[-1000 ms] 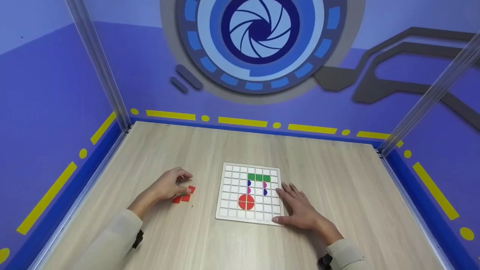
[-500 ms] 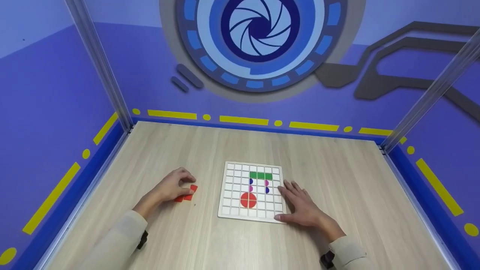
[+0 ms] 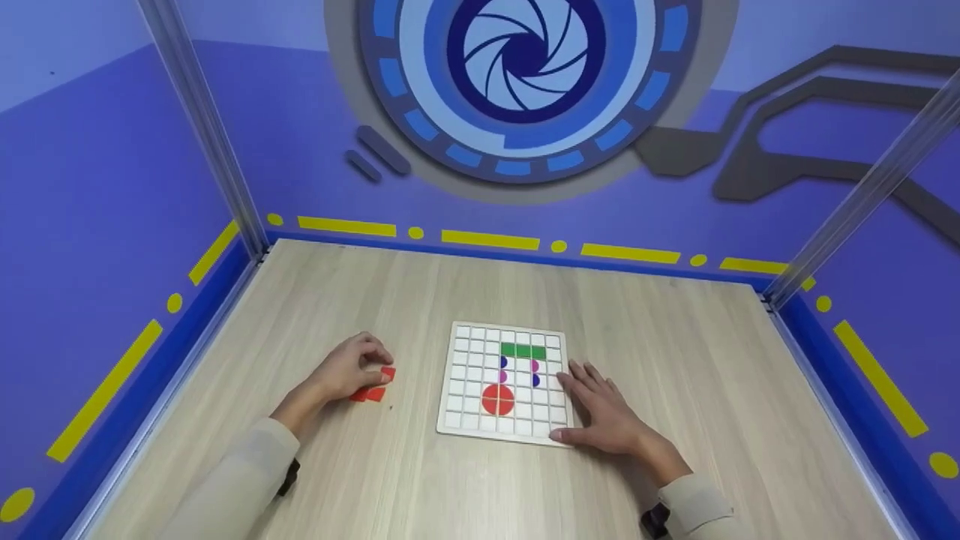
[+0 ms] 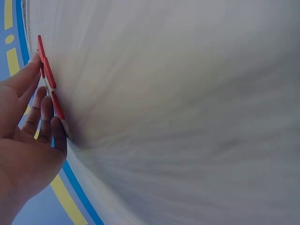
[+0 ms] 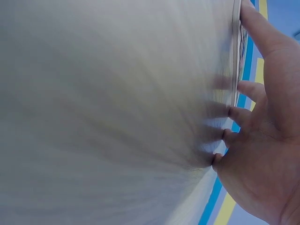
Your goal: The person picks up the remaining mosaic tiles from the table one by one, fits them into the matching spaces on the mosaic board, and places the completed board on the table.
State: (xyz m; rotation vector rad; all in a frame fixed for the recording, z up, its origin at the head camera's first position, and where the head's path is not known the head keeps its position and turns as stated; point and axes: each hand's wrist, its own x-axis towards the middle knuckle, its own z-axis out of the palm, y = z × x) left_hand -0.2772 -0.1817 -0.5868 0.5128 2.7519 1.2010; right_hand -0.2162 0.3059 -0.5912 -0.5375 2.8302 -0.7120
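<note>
My left hand (image 3: 351, 369) is over a few small red tiles at the left of the table. Its thumb and index finger pinch the farthest red tile (image 3: 388, 372); in the left wrist view the thumb lies against a thin red tile (image 4: 40, 46). Another red tile (image 3: 376, 394) lies just nearer, and one more, partly under the hand, shows at its left. A white gridded board (image 3: 465, 375) lies flat in the middle. Along its right edge rests my right hand (image 3: 604, 416), fingers spread and fairly straight, the thumb at the near right corner.
On the board sit a row of green squares (image 3: 523, 350), small purple and pink half-rounds, and a red circle (image 3: 498, 400) of quarter pieces. Purple-blue walls (image 3: 300, 150) with metal posts enclose the wooden table (image 3: 660, 352) behind and at both sides.
The thumb and index finger of my left hand have drawn closer together, and the farthest red tile has come apart from the one beside it. My right hand stays at the board's edge.
</note>
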